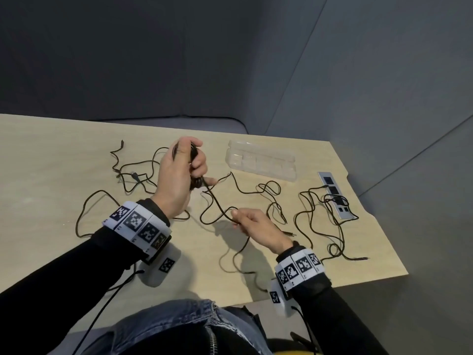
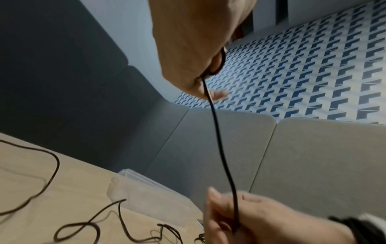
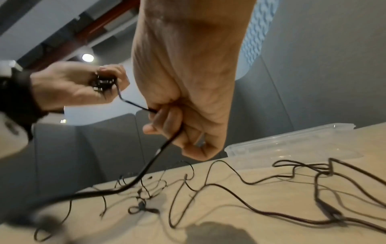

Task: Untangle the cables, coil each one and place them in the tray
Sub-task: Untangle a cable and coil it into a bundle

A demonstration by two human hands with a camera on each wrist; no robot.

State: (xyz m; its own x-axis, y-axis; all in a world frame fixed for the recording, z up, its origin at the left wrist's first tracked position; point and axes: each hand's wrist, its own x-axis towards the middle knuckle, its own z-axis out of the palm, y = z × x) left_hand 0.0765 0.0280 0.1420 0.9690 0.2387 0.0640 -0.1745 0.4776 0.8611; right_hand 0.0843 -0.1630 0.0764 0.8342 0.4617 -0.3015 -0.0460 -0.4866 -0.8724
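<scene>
Several thin black cables (image 1: 258, 190) lie tangled over the light wooden table (image 1: 51, 155). My left hand (image 1: 183, 170) is raised above the table and grips a small coil of black cable (image 1: 195, 184), the same coil (image 3: 103, 83) showing in the right wrist view. From it one strand (image 1: 217, 203) runs down to my right hand (image 1: 252, 225), which pinches that strand (image 2: 223, 156) between thumb and fingers a little above the table. The clear plastic tray (image 1: 262, 160) stands at the back, to the right of my left hand, with nothing in it that I can see.
A grey power strip (image 1: 335, 194) lies at the table's right edge with cable loops over it. More loose cable (image 1: 133, 172) lies at the back left. Grey padded walls close in behind and to the right. The table's near edge runs just behind my wrists.
</scene>
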